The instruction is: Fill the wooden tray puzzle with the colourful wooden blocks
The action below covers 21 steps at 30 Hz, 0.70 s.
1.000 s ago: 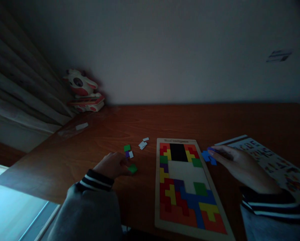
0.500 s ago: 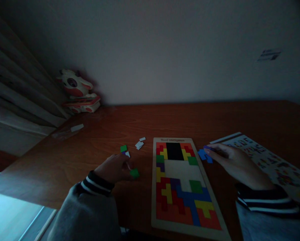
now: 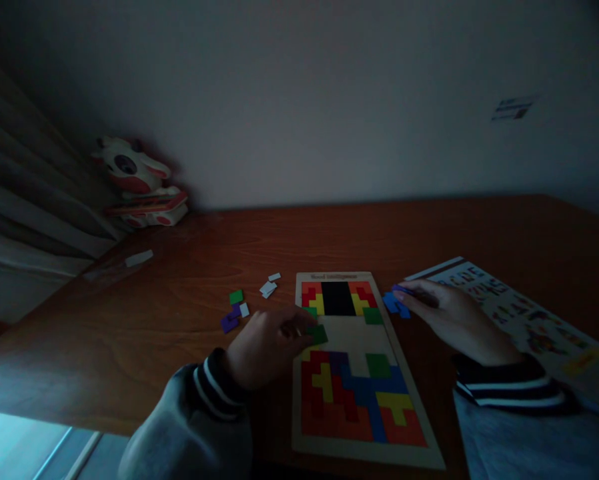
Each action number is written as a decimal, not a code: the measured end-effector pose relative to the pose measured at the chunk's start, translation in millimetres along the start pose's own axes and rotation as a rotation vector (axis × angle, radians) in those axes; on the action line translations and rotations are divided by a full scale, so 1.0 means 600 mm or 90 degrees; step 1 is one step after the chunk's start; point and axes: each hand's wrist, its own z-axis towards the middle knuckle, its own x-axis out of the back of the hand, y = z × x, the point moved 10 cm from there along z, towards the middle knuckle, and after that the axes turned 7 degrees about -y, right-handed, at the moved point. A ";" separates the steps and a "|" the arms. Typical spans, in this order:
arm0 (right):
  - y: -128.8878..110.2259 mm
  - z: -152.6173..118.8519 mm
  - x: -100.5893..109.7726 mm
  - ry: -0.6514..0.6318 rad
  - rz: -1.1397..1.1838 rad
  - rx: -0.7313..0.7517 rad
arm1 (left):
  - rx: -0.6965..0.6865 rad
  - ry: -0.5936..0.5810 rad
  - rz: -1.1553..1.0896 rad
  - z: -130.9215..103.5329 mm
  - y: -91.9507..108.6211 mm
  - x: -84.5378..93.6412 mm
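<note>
A wooden block puzzle board [image 3: 299, 413] lies before me, with red, yellow, blue, green, orange, purple and black pieces in its frame and a pale gap across the middle. My left hand [image 3: 274, 343] reaches over the board's left edge, pinching a green square puzzle piece [image 3: 319, 335] above that gap. On the right, my right hand [image 3: 449, 317] holds a purple puzzle piece [image 3: 402, 289] between thumb and fingers, just above several loose blue pieces [image 3: 391, 304] beside the board. The held purple piece is mostly covered by my fingers.
Left of the board lie a loose green piece [image 3: 236, 297], purple pieces [image 3: 229, 323] and white pieces [image 3: 268, 289]. A printed pattern sheet [image 3: 524, 313] rests under my right forearm. A cow-shaped toy [image 3: 139, 183] stands at the back left near the curtain [image 3: 34, 180].
My left hand has carried the green piece rightward from the table to over the board, uncovering purple pieces on the left. My right hand keeps its hold near the blue pieces. The view has shifted slightly.
</note>
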 end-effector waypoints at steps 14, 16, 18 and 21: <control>-0.009 -0.005 0.005 0.021 0.000 0.024 | -0.116 0.103 0.180 0.030 0.055 -0.094; -0.009 -0.005 0.006 0.021 -0.005 0.024 | -0.157 0.129 0.211 0.025 0.064 -0.092; -0.008 -0.004 0.004 0.015 -0.005 0.022 | -0.244 0.136 0.233 0.014 0.084 -0.095; -0.006 -0.004 0.003 0.009 0.000 0.016 | -0.382 0.122 0.274 -0.009 0.113 -0.107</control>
